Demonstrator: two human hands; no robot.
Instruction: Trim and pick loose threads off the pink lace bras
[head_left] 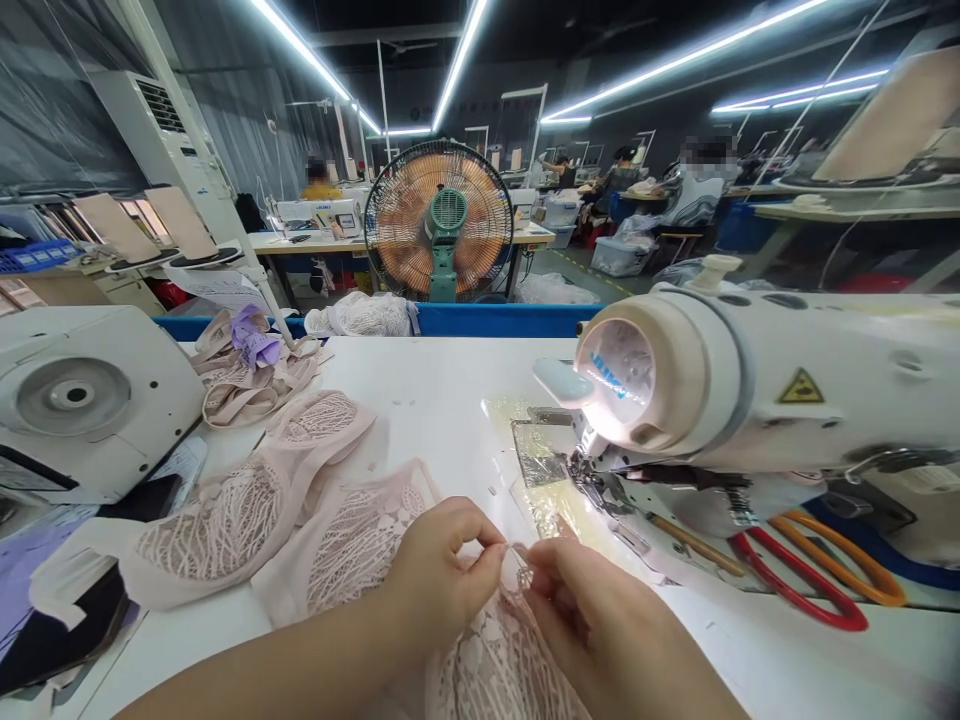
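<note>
Mostly pale pink lace garment (480, 665), floral motifs, whitish branching lines.

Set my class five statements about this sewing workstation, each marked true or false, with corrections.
1. A thin pale strand runs between the left-hand grip and the right-hand grip. True.
2. Lace fabric lies on the white tabletop. True.
3. Beyond the tabletop stands a ladder. False: a fan stands there.
4. At the right of the tabletop stands a kettle. False: a sewing machine.
5. A red handle lies beside an orange handle. True.
</note>
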